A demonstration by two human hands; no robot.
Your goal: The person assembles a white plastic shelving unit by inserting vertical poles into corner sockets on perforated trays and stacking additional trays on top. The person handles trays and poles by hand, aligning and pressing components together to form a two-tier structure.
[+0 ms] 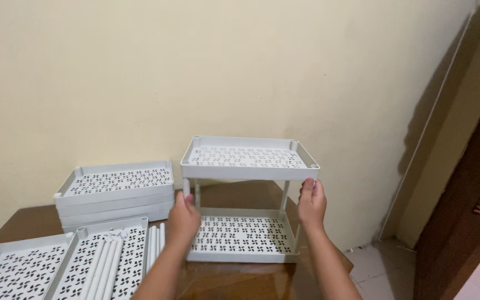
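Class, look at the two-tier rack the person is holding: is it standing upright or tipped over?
Upright. The two-tier rack stands with its bottom tray flat on the table, its top tray level on vertical posts.

Stacked trays point(115, 191) lie left of the two-tier rack point(248, 200).

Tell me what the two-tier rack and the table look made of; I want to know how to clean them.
Two-tier rack: likely moulded plastic, pale grey, matte, with punched-out patterns and socketed corners. Table: seemingly wood or veneer, dark brown, glossy; it reflects light.
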